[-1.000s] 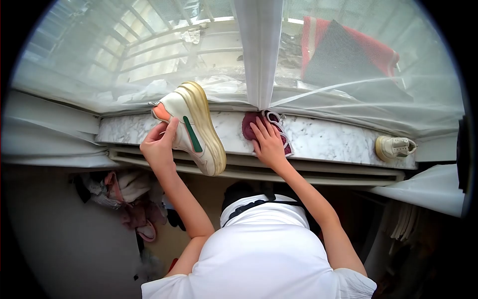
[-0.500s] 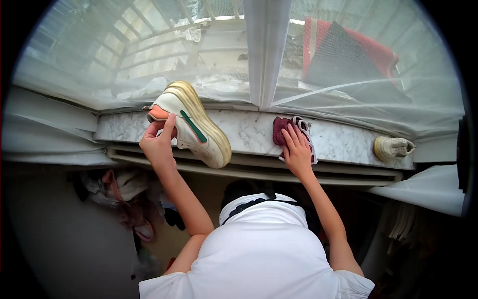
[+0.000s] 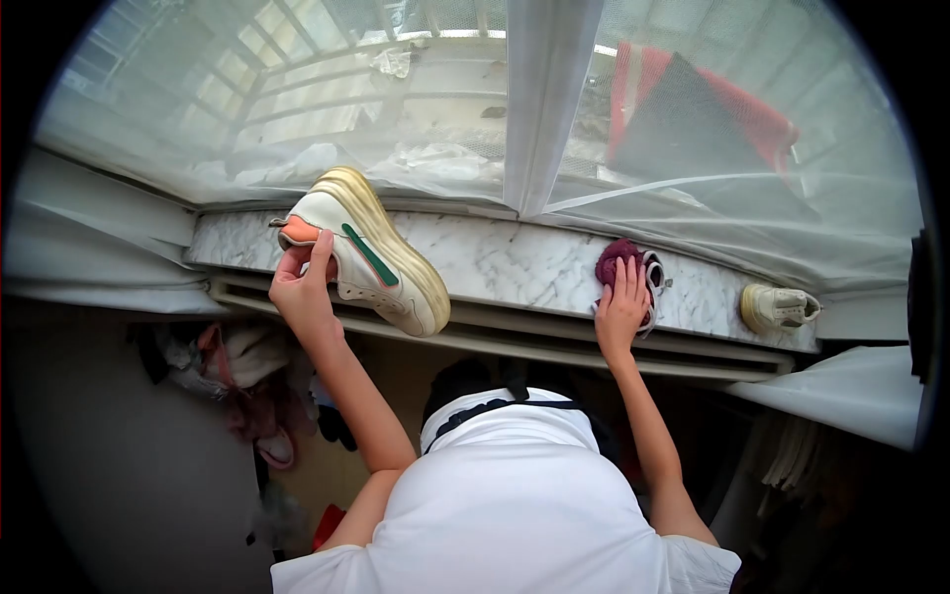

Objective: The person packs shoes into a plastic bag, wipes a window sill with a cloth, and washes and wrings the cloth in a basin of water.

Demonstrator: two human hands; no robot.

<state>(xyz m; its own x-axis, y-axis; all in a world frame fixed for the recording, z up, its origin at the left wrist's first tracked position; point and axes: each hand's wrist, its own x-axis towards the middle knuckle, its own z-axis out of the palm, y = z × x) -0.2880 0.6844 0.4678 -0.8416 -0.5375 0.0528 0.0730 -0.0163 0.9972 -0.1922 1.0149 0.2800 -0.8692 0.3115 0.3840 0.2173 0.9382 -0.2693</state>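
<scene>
My left hand (image 3: 304, 287) pinches the collar of a white sneaker (image 3: 341, 220), thumb and fingers closed at its orange-lined opening. The sneaker is tilted on its side above the sill's front edge, its thick yellowed sole facing right and a green stripe on its side. On the marble sill, my right hand (image 3: 621, 309) has its fingers over a bunched maroon cloth (image 3: 616, 255), gathering it. Pale grey-white loops, like laces or trim, stick out at the right of that hand (image 3: 653, 282). Part of the cloth is hidden under the fingers.
A second off-white shoe (image 3: 780, 308) stands at the right end of the marble sill (image 3: 495, 252). A sheer curtain and window frame (image 3: 554, 109) rise behind. Below the left arm hang clothes and a pink slipper-like item (image 3: 277, 448). White curtain fabric (image 3: 841, 391) juts in at right.
My right hand has moved right along the sill with the maroon cloth, which is now more bunched. My left hand and the sneaker have shifted slightly left in view.
</scene>
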